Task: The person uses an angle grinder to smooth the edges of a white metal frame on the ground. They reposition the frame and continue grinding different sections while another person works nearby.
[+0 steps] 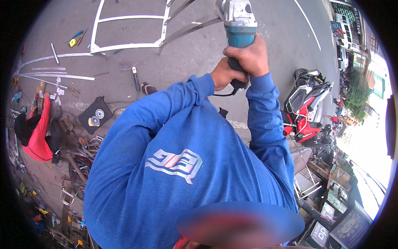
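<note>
An angle grinder (241,38) with a teal body and silver gear head is held out in front of me at the top of the head view. My right hand (255,56) wraps round its body, thumb across the top. Behind it, my left hand (226,75) is closed on the dark rear handle, where a black cord comes out. The grinder's disc is out of sight. To the left of the grinder, a pale metal frame (132,46) of welded bars lies on the pavement, with grey metal legs or strips (188,28) running toward the tool head.
A red and white motorcycle (304,110) is parked at right. On the left are loose metal bars (62,75), a yellow tape measure (72,42), pliers (74,91) and discs on a black mat (96,116). A person in a red top (39,137) crouches at far left.
</note>
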The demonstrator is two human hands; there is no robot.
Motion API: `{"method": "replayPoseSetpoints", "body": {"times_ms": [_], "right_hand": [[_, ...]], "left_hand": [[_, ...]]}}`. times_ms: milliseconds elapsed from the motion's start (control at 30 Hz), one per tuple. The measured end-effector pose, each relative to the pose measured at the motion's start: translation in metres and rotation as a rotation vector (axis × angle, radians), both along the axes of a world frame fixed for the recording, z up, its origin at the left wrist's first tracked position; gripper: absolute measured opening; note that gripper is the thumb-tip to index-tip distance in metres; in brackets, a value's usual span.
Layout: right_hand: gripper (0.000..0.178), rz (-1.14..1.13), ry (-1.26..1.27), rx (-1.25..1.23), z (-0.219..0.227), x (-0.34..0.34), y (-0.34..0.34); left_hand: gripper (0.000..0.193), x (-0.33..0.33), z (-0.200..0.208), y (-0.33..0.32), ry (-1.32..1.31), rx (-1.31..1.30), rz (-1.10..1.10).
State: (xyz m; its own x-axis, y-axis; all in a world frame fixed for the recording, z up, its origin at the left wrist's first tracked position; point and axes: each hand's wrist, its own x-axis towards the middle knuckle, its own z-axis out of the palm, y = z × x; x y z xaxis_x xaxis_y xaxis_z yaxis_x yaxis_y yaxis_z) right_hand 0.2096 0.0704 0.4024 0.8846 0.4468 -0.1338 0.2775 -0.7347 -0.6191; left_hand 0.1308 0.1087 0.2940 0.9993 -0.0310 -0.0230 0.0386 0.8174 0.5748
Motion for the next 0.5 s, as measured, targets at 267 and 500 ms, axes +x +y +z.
{"method": "replayPoseSetpoints", "body": {"times_ms": [267, 500], "right_hand": [[0.048, 0.024, -0.042, 0.124, -0.005, -0.004, 0.004], [0.053, -0.210, 0.285, 0.339, -0.034, 0.005, -0.029]], "left_hand": [[0.034, -0.002, 0.002, 0.006, 0.009, 0.031, 0.001], [0.026, -0.009, 0.004, 0.009, 0.231, 0.199, -0.105]]}}
